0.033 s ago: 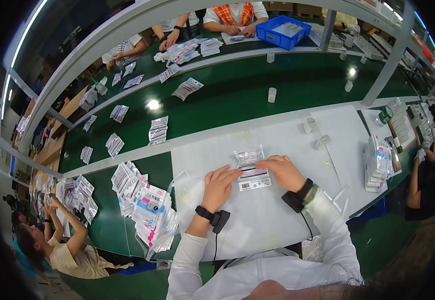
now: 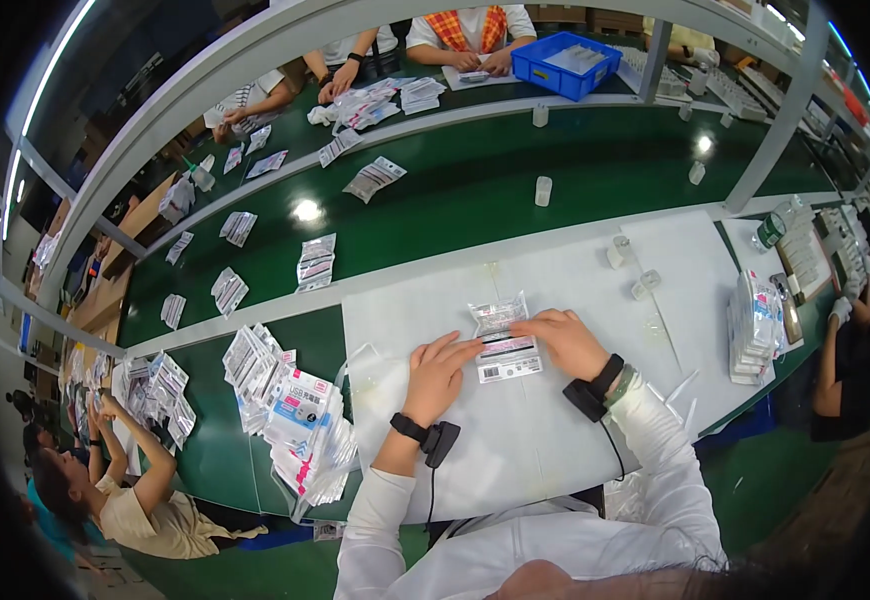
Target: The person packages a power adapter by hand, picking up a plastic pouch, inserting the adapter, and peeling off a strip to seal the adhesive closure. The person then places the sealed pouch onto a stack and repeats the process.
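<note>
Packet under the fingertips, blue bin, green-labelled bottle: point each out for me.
Packet [image 2: 509,347]: head view, near its middle, between the hands.
Blue bin [image 2: 547,77]: head view, on its near wall.
Bottle [image 2: 770,232]: head view, on its green label.

The near packet [image 2: 511,368] is silver and white, dark-striped; the paper [image 2: 515,440] white, the wristbands [image 2: 410,428] black. Left, a packet pile [image 2: 298,408] shows white, blue and pink. Far: green table [image 2: 445,210], blue bin [image 2: 553,79], orange-red checked scarf [image 2: 445,28].

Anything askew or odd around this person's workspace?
Mostly the pouch pile left of the white sheet: it fans out at mixed angles, unlike the tidier stack at right. The silvery pouch between the left hand and right hand shows no obvious damage.
</note>
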